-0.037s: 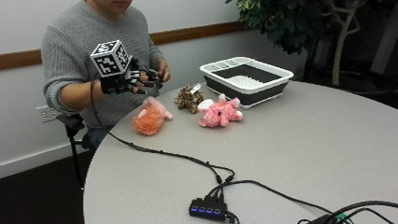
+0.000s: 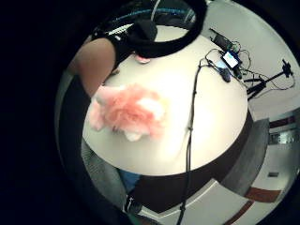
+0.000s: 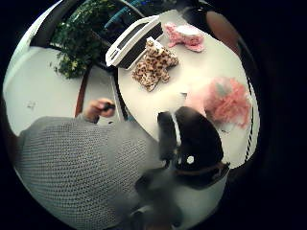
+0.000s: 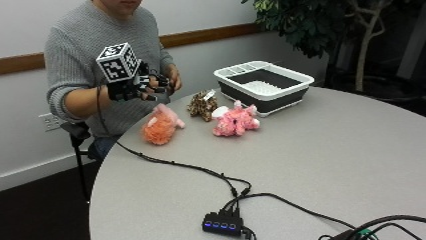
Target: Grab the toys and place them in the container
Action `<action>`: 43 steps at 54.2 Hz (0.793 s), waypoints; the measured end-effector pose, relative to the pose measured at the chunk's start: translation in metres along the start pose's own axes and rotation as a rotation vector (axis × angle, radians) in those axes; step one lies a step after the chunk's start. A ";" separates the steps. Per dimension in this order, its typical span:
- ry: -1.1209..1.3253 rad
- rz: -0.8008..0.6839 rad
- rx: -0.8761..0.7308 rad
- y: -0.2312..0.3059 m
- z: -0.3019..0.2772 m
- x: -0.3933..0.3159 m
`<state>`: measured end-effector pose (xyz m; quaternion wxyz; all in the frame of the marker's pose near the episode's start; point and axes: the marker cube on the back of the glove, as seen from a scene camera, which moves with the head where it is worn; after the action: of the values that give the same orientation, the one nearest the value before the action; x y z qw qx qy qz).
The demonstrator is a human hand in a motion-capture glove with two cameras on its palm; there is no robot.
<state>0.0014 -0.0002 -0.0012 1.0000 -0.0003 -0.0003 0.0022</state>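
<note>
Hub: a small black box (image 4: pixel 221 223) with blue lights lies at the near edge of the table, dark cables running out of it.
Table: round, pale grey top (image 4: pixel 346 155); matte, bare across the near and far-right parts.
Cable: one black cable (image 4: pixel 166 162) crosses the top from the hub toward the gloved hand.
Orange toy: a fluffy orange-pink plush (image 4: pixel 162 126) lies on the table near the person's edge; the little finger side palm view shows it directly under the palm (image 2: pixel 129 112).
Pink toy: a pink plush (image 4: pixel 235 121) lies on the table beside the orange one, apart from it, just in front of the container.
Spotted toy: a brown leopard-print plush (image 4: pixel 202 104) lies behind and between the other two, near the container's left end.
Container: a white-rimmed, dark-walled tub (image 4: pixel 303 78) stands on the table behind the toys; nothing is seen inside it.
Right hand: the gloved right hand (image 4: pixel 136 87) hangs in the air above the orange toy, touching no toy; fingers loosely curled, holding nothing.
Other hand: bare (image 4: pixel 173 80), close by the gloved fingers, above the table edge.
Person: seated at the far-left edge in a grey knit sweater (image 4: pixel 83 50).
Room: pale wall with a wooden rail (image 4: pixel 200 35), a wall socket (image 4: pixel 46 121) low down, dark floor, and a leafy plant (image 4: pixel 306 22) behind the table.
</note>
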 end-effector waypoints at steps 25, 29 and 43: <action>0.033 0.012 -0.034 -0.014 -0.007 0.000; 0.036 0.001 -0.053 -0.024 -0.006 -0.001; 0.138 -0.096 -0.120 -0.080 -0.017 -0.001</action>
<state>0.0011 -0.0801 -0.0183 0.9948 -0.0605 0.0683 -0.0460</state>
